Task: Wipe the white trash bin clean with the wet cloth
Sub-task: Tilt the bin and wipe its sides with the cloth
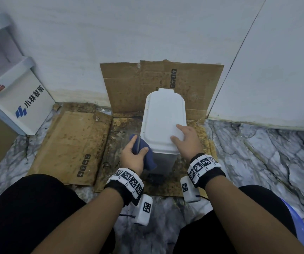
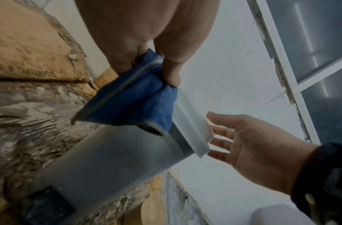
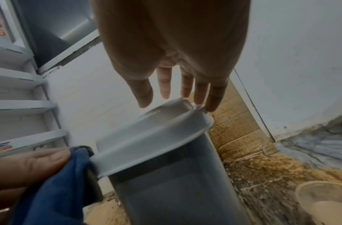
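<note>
The white trash bin stands upright on stained cardboard, its lid closed; its side also shows in the left wrist view and the right wrist view. My left hand grips the blue cloth against the bin's left side, just under the lid rim. In the left wrist view the cloth is pinched between thumb and fingers. My right hand is open, fingers straight, over the lid's near right corner; in the right wrist view its fingers hover just above the lid.
Flattened stained cardboard covers the floor and leans on the wall behind the bin. A white box with blue print stands at the left. White shelves lie to the left. A clear plastic cup lies near the bin. The floor is marble-patterned.
</note>
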The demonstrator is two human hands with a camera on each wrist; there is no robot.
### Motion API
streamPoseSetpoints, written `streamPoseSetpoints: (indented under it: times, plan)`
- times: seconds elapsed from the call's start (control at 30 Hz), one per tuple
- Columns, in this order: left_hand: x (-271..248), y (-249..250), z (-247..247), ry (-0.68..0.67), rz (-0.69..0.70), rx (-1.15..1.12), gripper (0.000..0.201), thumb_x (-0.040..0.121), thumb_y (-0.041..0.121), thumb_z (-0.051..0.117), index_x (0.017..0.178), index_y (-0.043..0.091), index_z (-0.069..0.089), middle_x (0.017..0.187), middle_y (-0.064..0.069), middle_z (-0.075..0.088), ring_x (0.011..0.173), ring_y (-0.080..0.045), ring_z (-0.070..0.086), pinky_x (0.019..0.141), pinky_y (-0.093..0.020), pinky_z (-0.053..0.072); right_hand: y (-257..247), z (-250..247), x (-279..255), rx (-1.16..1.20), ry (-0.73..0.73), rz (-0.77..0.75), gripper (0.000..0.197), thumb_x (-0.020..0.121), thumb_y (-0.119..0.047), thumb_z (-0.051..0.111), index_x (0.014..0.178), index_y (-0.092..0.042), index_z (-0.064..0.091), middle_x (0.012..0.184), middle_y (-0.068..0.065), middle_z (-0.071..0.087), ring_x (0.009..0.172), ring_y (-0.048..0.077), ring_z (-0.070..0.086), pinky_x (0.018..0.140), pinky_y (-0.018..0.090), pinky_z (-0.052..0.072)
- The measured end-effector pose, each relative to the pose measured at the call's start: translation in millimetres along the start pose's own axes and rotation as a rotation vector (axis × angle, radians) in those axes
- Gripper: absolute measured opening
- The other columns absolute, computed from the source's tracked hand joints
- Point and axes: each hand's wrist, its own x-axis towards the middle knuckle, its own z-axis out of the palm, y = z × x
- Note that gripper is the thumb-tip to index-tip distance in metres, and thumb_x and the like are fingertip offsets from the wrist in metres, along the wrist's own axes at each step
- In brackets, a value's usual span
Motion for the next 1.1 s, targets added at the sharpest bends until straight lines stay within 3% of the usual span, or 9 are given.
streamPoseSetpoints:
  times: [0.07,0.17,0.23,0.33,0.5,0.6,0.73,0.93,1.1]
  plan:
    - [4,2,2,0.056,0.045,0.001,0.059,0.083,0.007,0.071,0.136,0.024,0.050,0.136,0.001,0.054,0.120,-0.017,0.052,0.104,-0.036,0.041,0,-1,5,-0.022,-0.008,0.000,0.055,0.091,-0.032,0.060,0.141,-0.017,0.044,0.143,0.006,0.037,0.131,0.020,0.037,0.104,0.024,0.027]
    - [10,6,4,0.100,0.066,-0.018,0.052,0.083,0.012,0.072,0.121,0.032,0.042,0.125,-0.001,0.057,0.104,-0.022,0.060,0.086,-0.038,0.050,3,-1,10,-0.045,-0.029,0.010,0.057,0.090,-0.032,0.061,0.142,-0.016,0.044,0.146,0.006,0.035,0.133,0.021,0.035,0.108,0.027,0.027]
    - [17,7,6,0.097,0.077,-0.017,0.041,0.085,0.014,0.069,0.115,0.028,0.045,0.117,0.000,0.057,0.101,-0.025,0.061,0.079,-0.035,0.048,5,-1,13,-0.030,-0.040,0.020,0.057,0.090,-0.032,0.061,0.141,-0.017,0.044,0.148,0.006,0.035,0.136,0.021,0.033,0.111,0.031,0.026]
    - [23,4,7,0.070,0.031,-0.018,0.041,0.088,0.018,0.068,0.127,0.022,0.056,0.128,-0.001,0.057,0.115,-0.023,0.057,0.091,-0.037,0.050,8,-1,12,-0.022,-0.044,0.031,0.057,0.090,-0.034,0.061,0.142,-0.019,0.043,0.152,0.005,0.033,0.139,0.021,0.030,0.113,0.033,0.024]
    - [2,-10,-1,-0.113,0.055,0.026,0.061,0.089,0.009,0.065,0.142,0.030,0.045,0.144,0.002,0.048,0.127,-0.017,0.049,0.105,-0.039,0.044,14,2,11,0.022,-0.040,0.044,0.058,0.090,-0.035,0.061,0.143,-0.023,0.042,0.154,0.003,0.031,0.142,0.019,0.028,0.116,0.034,0.022]
    - [3,-10,-3,-0.136,0.065,0.047,0.057,0.091,0.009,0.062,0.140,0.033,0.047,0.146,0.002,0.046,0.129,-0.018,0.048,0.106,-0.036,0.043,13,3,14,0.053,-0.042,0.047,0.059,0.088,-0.033,0.063,0.142,-0.021,0.044,0.152,0.003,0.034,0.140,0.020,0.031,0.117,0.037,0.025]
    - [21,-1,-3,-0.163,0.042,0.064,0.051,0.093,0.005,0.058,0.139,0.025,0.050,0.142,-0.002,0.049,0.124,-0.019,0.051,0.098,-0.026,0.043,13,1,23,0.094,-0.058,0.041,0.065,0.084,-0.035,0.068,0.142,-0.018,0.043,0.148,0.004,0.039,0.136,0.022,0.038,0.114,0.042,0.031]
    - [58,3,-3,-0.273,0.031,0.105,0.048,0.090,0.005,0.062,0.133,0.025,0.056,0.142,-0.002,0.051,0.126,-0.021,0.051,0.104,-0.040,0.046,15,4,37,-0.003,-0.035,0.056,0.071,0.086,-0.053,0.059,0.146,-0.025,0.035,0.153,0.002,0.032,0.139,0.024,0.032,0.114,0.044,0.028]
    - [91,10,-5,-0.375,0.029,0.142,0.048,0.087,0.002,0.064,0.131,0.022,0.059,0.134,-0.005,0.058,0.119,-0.020,0.058,0.102,-0.043,0.048,21,7,37,0.029,-0.035,0.051,0.072,0.085,-0.053,0.061,0.146,-0.027,0.034,0.156,0.003,0.027,0.143,0.024,0.026,0.117,0.044,0.023]
